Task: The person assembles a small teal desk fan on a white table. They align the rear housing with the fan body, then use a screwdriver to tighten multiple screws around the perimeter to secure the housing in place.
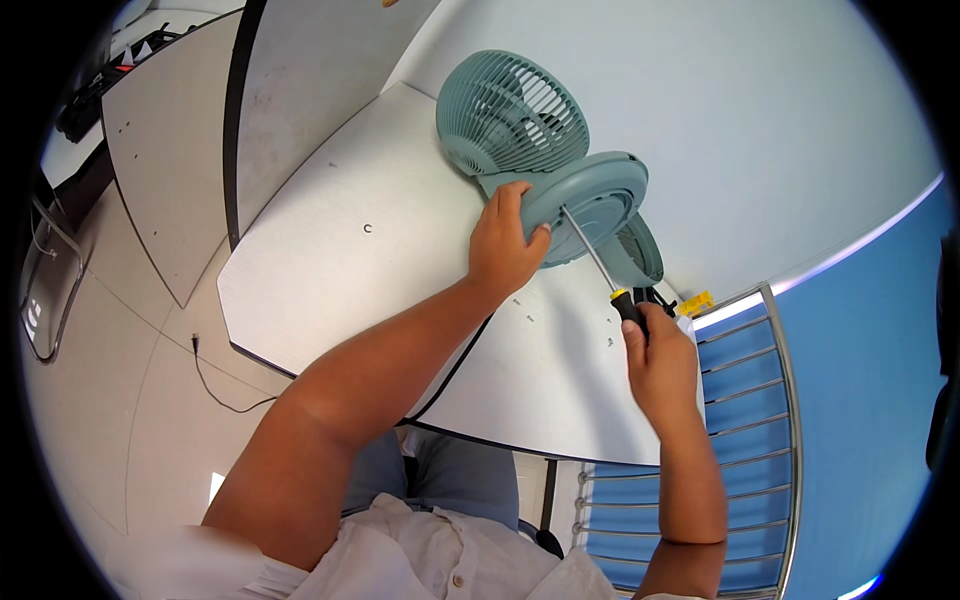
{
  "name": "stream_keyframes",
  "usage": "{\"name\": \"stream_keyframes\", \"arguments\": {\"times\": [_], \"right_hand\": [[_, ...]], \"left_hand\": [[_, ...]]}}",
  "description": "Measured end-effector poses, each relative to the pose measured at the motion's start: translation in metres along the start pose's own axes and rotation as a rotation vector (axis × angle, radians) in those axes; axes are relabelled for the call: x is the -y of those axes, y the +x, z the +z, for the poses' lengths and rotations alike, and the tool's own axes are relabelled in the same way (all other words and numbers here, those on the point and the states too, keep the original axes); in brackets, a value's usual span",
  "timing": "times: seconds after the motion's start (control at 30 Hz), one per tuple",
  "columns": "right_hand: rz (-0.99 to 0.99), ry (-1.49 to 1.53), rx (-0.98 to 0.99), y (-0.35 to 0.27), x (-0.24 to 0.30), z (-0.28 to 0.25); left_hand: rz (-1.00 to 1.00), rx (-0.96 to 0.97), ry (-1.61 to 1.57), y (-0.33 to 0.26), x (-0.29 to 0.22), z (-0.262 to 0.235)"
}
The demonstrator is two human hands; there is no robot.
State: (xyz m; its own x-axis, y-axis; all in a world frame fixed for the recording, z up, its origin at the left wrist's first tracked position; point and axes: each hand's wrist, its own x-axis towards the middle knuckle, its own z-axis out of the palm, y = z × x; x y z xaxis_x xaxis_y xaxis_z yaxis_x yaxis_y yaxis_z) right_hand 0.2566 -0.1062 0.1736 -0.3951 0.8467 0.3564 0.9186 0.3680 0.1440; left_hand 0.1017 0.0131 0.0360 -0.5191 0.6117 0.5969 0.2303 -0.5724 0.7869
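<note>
A grey-green plastic fan with a rounded, slatted cage is located near the far edge of the white, black-edged surface, beside the pale wall. The disc-shaped base is tilted so that its underside is presented toward the right and the near edge. The rim of the base is clasped by the left grip, the fingers being placed over the outer shell; the base is presumably steadied in this way against the push of the tool.

A screwdriver with a slim metal shaft and a black-and-yellow handle is held by the right grip, which is closed around the handle. The shaft is slanted so that its tip meets the recessed underside, probably for alignment with a fastener; engagement cannot be confirmed.

Small metallic screws are laid apart between the base and the near edge, likely to be kept within reach. A small dark C-shaped piece is positioned toward the left corner. No brand, label or writing can be read on the fan or the screwdriver.
</note>
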Motion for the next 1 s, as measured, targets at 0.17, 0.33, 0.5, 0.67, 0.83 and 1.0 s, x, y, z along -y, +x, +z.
{"name": "stream_keyframes", "arguments": {"times": [0.17, 0.33, 0.5, 0.67, 0.83, 1.0], "right_hand": [[0.506, 0.779, 0.399, 0.019, -0.014, -0.021], [0.579, 1.274, 0.553, 0.018, -0.028, -0.01], [0.591, 1.551, 0.58, 0.009, -0.033, 0.005], [0.594, 1.458, 0.483, 0.003, -0.022, -0.006], [0.461, 1.116, 0.31, -0.027, -0.031, -0.028], [0.291, 1.132, 0.115, -0.04, -0.077, -0.003]], "left_hand": [[-0.044, 0.001, -0.024, 0.0, -0.002, 0.0], [-0.038, -0.009, -0.005, -0.001, -0.002, 0.001], [-0.02, -0.015, 0.011, -0.001, -0.001, 0.002], [-0.042, 0.054, -0.025, 0.002, -0.003, -0.003], [-0.08, 0.012, -0.034, 0.002, 0.001, -0.007], [0.081, -0.105, 0.048, 0.01, 0.006, -0.01]]}}
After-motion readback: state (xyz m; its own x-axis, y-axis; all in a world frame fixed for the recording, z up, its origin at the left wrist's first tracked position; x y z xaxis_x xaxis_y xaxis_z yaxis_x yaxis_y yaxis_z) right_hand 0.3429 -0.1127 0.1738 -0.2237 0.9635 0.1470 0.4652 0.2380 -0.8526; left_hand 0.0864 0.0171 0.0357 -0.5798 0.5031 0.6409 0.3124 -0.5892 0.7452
